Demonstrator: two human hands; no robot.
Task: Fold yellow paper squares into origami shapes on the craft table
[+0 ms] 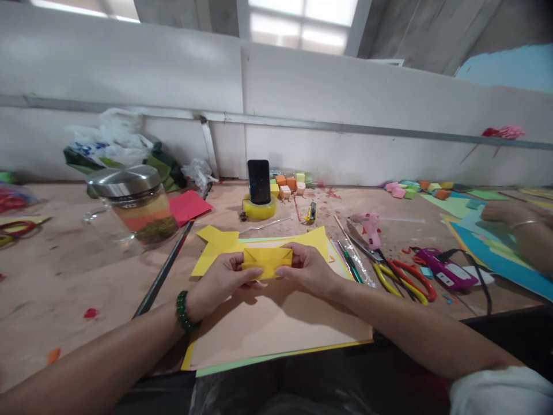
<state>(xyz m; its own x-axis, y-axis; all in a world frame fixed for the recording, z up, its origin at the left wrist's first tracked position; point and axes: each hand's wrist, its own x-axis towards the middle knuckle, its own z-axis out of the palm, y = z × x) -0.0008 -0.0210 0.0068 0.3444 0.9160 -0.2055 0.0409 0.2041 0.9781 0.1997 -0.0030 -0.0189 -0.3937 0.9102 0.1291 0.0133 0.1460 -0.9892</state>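
Note:
Between my two hands is a small piece of folded yellow paper [266, 259], with crease lines across its face. My left hand [220, 279], with a green bead bracelet [183, 311] at the wrist, pinches its left end. The right end is gripped by my right hand [311, 270], thumb in front. Beneath lies a stack of coloured paper sheets [280, 323], peach on top. Behind my left hand rests a cut yellow paper shape [216, 242], and more yellow paper [317, 239] shows behind my right hand.
A phone [258, 181] stands in a yellow tape roll [259, 207]. Left is a glass tea jug [138, 207]. Rightward lie scissors [406, 276], a pink glue gun [367, 225], a cutter knife [311, 212] and a purple device [447, 270]. Another person's hand [505, 213] is at far right.

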